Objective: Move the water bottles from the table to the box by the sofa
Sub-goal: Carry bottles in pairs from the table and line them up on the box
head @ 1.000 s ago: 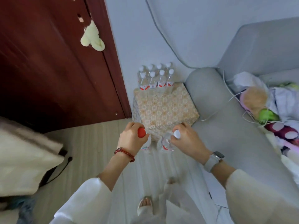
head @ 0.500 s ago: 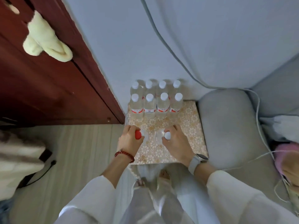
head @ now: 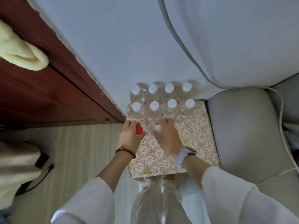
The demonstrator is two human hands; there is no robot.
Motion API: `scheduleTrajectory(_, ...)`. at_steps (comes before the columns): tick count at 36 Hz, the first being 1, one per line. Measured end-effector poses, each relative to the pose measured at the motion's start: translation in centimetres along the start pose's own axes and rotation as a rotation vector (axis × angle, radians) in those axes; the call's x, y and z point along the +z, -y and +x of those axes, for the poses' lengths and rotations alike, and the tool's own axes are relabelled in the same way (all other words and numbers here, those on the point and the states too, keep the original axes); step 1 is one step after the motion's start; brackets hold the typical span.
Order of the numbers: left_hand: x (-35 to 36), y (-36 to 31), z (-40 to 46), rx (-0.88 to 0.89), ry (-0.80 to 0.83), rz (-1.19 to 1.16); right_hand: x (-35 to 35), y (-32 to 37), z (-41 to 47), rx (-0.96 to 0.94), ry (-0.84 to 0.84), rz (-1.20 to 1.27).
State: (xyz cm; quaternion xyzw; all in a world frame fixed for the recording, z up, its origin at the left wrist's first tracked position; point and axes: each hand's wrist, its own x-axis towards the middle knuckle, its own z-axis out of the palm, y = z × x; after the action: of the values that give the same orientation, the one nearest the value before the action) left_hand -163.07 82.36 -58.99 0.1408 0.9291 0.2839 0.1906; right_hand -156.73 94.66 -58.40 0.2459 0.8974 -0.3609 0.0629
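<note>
Dark red wooden door (head: 40, 88) seen at left, pale yellow fluffy cloth (head: 21, 54) hung against it. Pale blue-grey wall (head: 121, 46) seen behind. Light wood-grain floor (head: 84, 151) laid below door. Grey sofa armrest (head: 247, 135) seen at right, large grey cushion (head: 234, 38) set above it. White cable (head: 281, 126) draped over armrest. Beige fabric bundle (head: 17, 172) seen at lower left, dark item partly hidden beneath it.
</note>
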Motion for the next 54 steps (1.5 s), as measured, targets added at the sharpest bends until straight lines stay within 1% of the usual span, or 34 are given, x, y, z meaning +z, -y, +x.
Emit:
scheduleTrajectory(6,-0.7,0.8,0.8,-0.027,0.021,-0.049,0.4,0.8,1.0,0.021,0.005,0.017)
scheduleTrajectory(9,-1.2,1.4,1.1,0.017,0.055,-0.037,0.5,0.9,1.1,-0.001,0.01,0.031)
scheduleTrajectory(12,-1.5,1.7,1.5,0.08,0.074,0.044,0.6,1.2,1.2,-0.004,0.001,0.045)
scheduleTrajectory(14,-1.6,1.7,1.7,0.088,0.066,0.05,0.7,1.3,1.4,0.001,-0.006,0.045)
scheduleTrajectory(20,-1.2,1.5,1.8,0.101,0.062,-0.054,0.6,1.2,1.3,0.027,-0.002,0.02)
scheduleTrajectory(26,-1.0,1.2,1.9,0.093,0.045,-0.11,0.4,0.9,1.5,0.007,0.005,-0.002)
scheduleTrajectory(36,-0.9,0.9,1.7,0.108,0.041,-0.046,0.0,0.6,1.4,0.045,0.011,0.032)
scheduleTrajectory(42,-1.3,1.4,1.9,0.105,0.036,-0.03,0.4,1.1,1.4,-0.018,0.029,-0.009)
scheduleTrajectory(54,-0.8,1.4,1.6,0.108,0.03,-0.051,0.0,1.1,1.4,-0.003,0.054,-0.031)
